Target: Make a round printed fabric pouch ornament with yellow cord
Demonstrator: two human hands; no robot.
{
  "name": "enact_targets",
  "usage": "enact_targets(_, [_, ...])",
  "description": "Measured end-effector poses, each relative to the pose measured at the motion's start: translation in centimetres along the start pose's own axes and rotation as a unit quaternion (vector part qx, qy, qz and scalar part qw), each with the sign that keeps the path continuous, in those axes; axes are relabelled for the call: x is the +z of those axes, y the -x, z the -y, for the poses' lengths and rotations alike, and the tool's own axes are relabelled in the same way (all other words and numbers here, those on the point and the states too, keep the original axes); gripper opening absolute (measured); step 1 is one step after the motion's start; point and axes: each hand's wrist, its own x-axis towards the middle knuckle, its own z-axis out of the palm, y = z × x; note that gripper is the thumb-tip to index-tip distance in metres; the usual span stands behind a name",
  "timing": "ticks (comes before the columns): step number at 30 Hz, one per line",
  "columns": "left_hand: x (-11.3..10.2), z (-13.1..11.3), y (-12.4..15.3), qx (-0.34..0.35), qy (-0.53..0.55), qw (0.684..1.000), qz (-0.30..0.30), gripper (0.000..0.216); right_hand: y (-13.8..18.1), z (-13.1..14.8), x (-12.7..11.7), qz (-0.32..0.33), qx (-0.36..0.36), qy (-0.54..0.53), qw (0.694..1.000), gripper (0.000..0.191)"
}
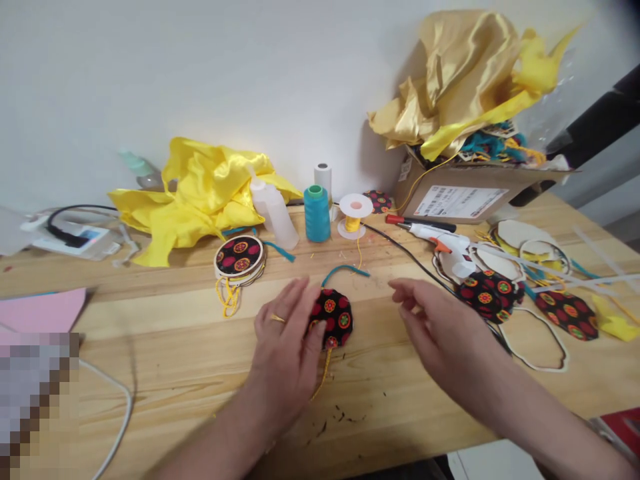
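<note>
My left hand (286, 343), with a ring on one finger, grips a round piece of black fabric with red, orange and green flower motifs (336, 320) by its left side. The fabric piece lies on the table; my thumb and fingers cover part of it. From its top runs a teal cord (345, 268), and a yellow braided cord (326, 373) hangs from its bottom. To the right, apart from the piece, my right hand (434, 327) hovers with loosely bent fingers, and nothing shows in them. Behind it a white hot glue gun (443, 240) with an orange trigger lies on its side.
A wooden table (185, 360) holds a teal thread cone (317, 217), a yellow thread spool (354, 223), a squeeze bottle (277, 217) and yellow satin (200, 193). A fabric-filled cardboard box (420, 180) stands back right. Fabric pieces (567, 312) and rings lie right; a framed disc (240, 257) left.
</note>
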Motion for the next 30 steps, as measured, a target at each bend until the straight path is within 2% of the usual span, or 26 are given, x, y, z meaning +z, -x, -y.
enact_targets(2, [-0.8,0.1,-0.3,-0.115,0.089,0.989,-0.013,0.05,1.5,0.3,1.0,0.019,0.035,-0.083,0.996,0.034])
enact_targets(3, [-1.4,0.0,-0.4,-0.187,0.149,0.971,-0.015,0.052,2.0,0.6,1.6,0.023,0.034,-0.103,0.994,0.035])
enact_targets(5, [-2.7,-0.2,-0.8,-0.303,0.281,0.91,-0.02,0.053,2.7,1.2,2.7,0.005,-0.025,-0.08,0.996,0.038])
enact_targets(8, [-4.8,-0.7,-1.1,-0.402,0.428,0.809,-0.037,0.048,2.8,2.1,4.1,0.025,-0.171,0.012,0.985,0.041])
enact_targets(10, [-5.9,-0.9,-1.1,-0.44,0.516,0.735,0.016,0.044,2.6,2.4,4.9,0.05,-0.203,0.062,0.976,0.047])
enact_targets(12, [-6.5,-0.8,-0.9,-0.451,0.558,0.695,0.047,0.041,2.4,2.6,5.4,0.062,-0.196,0.096,0.974,0.064])
enact_targets(15, [-6.7,-0.5,-0.6,-0.445,0.564,0.69,0.083,0.041,2.4,2.7,5.9,0.064,-0.17,0.126,0.975,0.077])
enact_targets(21, [-6.8,-0.3,-0.9,-0.416,0.53,0.723,0.154,0.05,2.6,2.6,6.2,0.039,-0.124,0.138,0.982,0.083])
enact_targets(23, [-6.7,-0.3,-1.1,-0.418,0.54,0.71,0.173,0.052,2.7,2.5,6.2,0.037,-0.125,0.131,0.983,0.082])
enact_targets(27, [-6.3,-0.3,-1.1,-0.452,0.594,0.644,0.164,0.047,2.7,2.5,6.1,0.039,-0.122,0.125,0.984,0.079])
enact_targets(28, [-6.1,-0.3,-1.1,-0.458,0.6,0.639,0.152,0.044,2.7,2.5,6.0,0.039,-0.119,0.123,0.984,0.079])
enact_targets(30, [-5.7,-0.4,-1.1,-0.456,0.596,0.649,0.127,0.037,2.7,2.5,5.9,0.042,-0.115,0.118,0.985,0.079])
